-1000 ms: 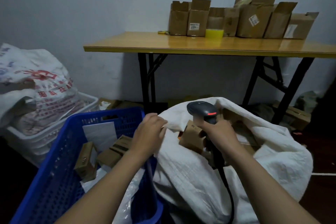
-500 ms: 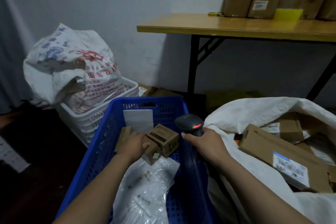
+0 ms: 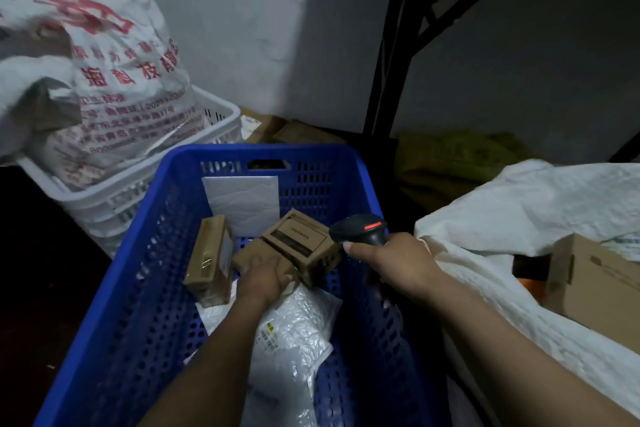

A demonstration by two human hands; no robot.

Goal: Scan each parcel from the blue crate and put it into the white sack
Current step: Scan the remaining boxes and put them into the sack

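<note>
The blue crate [image 3: 149, 288] fills the lower middle of the head view. Inside it my left hand [image 3: 261, 279] grips a small brown cardboard parcel [image 3: 251, 258]. A printed brown box [image 3: 301, 244] leans just right of that parcel, and a narrow brown box [image 3: 209, 258] stands to its left. A white envelope [image 3: 242, 201] rests against the crate's far wall, and white plastic mailers [image 3: 291, 340] lie under my left forearm. My right hand [image 3: 398, 262] holds a black barcode scanner [image 3: 362, 229] with a red light over the crate's right rim. The white sack [image 3: 519, 204] lies open at the right.
A cardboard box [image 3: 595, 284] sits inside the sack. A white basket [image 3: 138, 184] at the left carries a printed white bag [image 3: 104, 80]. Black table legs [image 3: 384, 62] stand behind the crate. Flat cardboard [image 3: 294, 130] and an olive bag [image 3: 457, 156] lie on the floor.
My view has dropped and closed in on the crate. My left hand went from the sack's edge into the crate and took hold of the small parcel. The scanner hand followed left.
</note>
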